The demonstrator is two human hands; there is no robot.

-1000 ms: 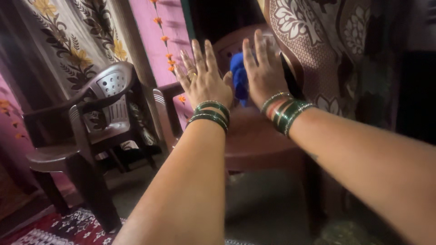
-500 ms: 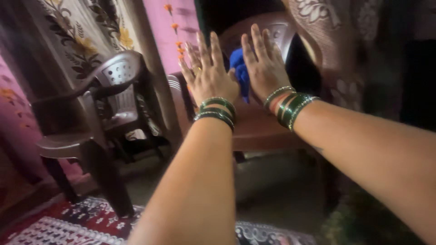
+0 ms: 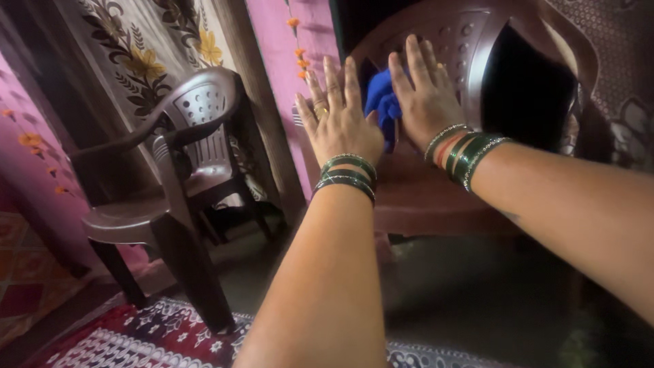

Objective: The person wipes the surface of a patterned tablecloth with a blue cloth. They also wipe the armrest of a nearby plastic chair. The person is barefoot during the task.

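A second brown plastic chair (image 3: 180, 170) (empty) stands beside floral curtains (image 3: 146, 54).

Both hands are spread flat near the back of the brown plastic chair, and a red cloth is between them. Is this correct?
Not quite: the cloth is blue, not red, as the head view shows. The rest holds: the left hand and the right hand are spread flat near the back of the brown plastic chair, with the cloth between them.
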